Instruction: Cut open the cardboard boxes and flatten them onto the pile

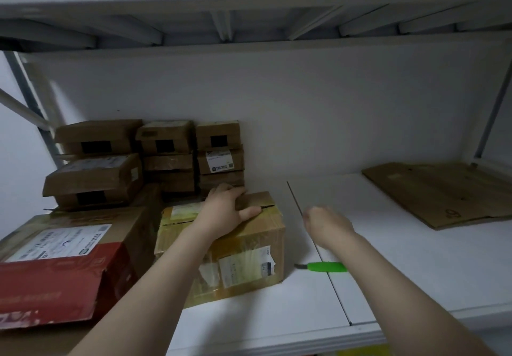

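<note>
A person's two bare forearms reach over the front edge of a white shelf [388, 272]. A green-handled knife [324, 267] lies flat on the shelf just right of the taped box [249, 256], its handle end hidden under the right forearm. At near left sits a red-and-brown box [55, 278], close against the taped box. The left hand [224, 211] grips the taped box from above, fingers curled over its far top edge and thumb laid along the top seam. The right hand [327, 225] hovers above the shelf beside the box, fingers curled in with nothing visible in them. Farther back, small cardboard boxes [166, 156] are stacked against the wall, and flattened cardboard [443, 192] lies well apart at far right.
</note>
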